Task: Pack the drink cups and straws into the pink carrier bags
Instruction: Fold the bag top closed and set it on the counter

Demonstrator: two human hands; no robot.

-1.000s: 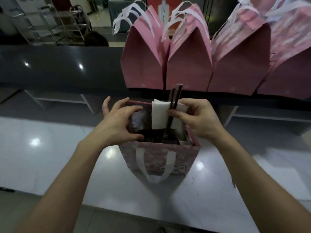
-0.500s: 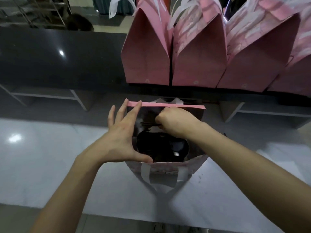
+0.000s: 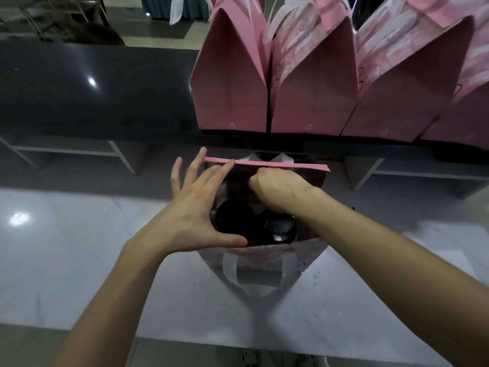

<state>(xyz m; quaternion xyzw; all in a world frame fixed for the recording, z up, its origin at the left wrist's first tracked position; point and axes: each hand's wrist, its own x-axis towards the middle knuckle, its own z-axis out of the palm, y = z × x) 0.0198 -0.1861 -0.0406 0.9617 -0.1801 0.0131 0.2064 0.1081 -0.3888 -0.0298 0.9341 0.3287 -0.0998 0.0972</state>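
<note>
An open pink carrier bag stands on the white counter right in front of me. Two dark-lidded drink cups sit side by side inside it. My left hand is spread across the bag's left side, thumb on the near rim and forefinger touching the pink far rim. My right hand is down inside the bag behind the cups, curled into a fist. The straws and napkin it carried are hidden under it.
Three closed pink carrier bags with white handles stand in a row on the raised black counter just behind the open bag. A fourth shows at the right edge. The white counter stretches to both sides.
My right hand pushed the straws and white napkin from above the rim down into the bag. My left hand went from gripping the rim to spread flat. My view tilted downward.
</note>
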